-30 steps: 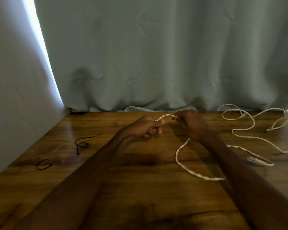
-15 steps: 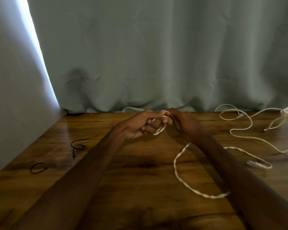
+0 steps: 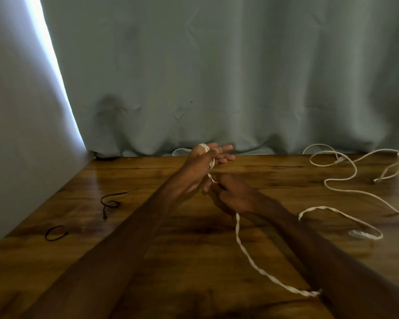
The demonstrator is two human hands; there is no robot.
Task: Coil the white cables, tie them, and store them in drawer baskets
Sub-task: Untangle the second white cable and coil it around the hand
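A white twisted cable runs across the wooden table. My left hand is raised near the table's back edge, fingers held straight, with a turn of the cable wrapped around them and the thumb over it. Just below, my right hand pinches the same cable close to the left hand. From the right hand the cable drops to the table, curves toward the front and passes under my right forearm. It reappears as a loop on the right with a clear plug end.
A second, thin white cable lies in loose loops at the back right. Two black ties lie on the left: a long one and a small ring. A grey curtain hangs behind the table.
My left hand has opened its fingers and lifted toward the curtain with the cable wound around them. My right hand has dropped lower and nearer, drawing the cable taut below the left.
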